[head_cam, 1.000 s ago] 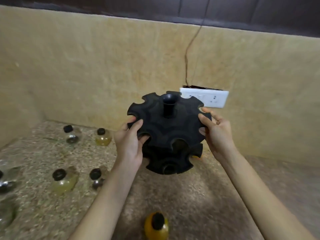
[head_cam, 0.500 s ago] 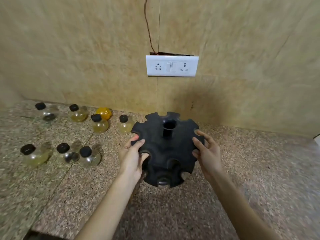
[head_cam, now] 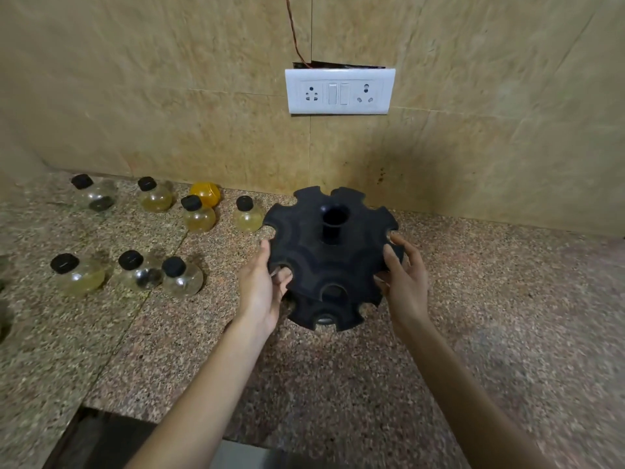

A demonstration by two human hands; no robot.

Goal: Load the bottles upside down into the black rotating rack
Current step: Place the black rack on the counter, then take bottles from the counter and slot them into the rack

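The black rotating rack (head_cam: 333,262) stands on the speckled stone counter (head_cam: 372,367) near the back wall, with notched slots round its rim and a central tube. All of its slots that show are empty. My left hand (head_cam: 260,289) grips the rack's left rim, thumb in a notch. At the right rim, my right hand (head_cam: 404,279) holds it with curled fingers and thumb. Several small round bottles with black caps stand upright to the left, such as one (head_cam: 248,214) close to the rack and another (head_cam: 181,277) nearer me. An orange bottle (head_cam: 205,192) lies by the wall.
A white socket and switch plate (head_cam: 340,91) sits on the tiled wall above the rack, with a thin wire running up from it. The counter's front edge (head_cam: 135,412) drops off at lower left. Bare counter stretches to the right of the rack.
The rack, held up in the air by both hands a second ago, has come down onto the counter. Both hands remain at its rim, and the view now looks down on the counter.
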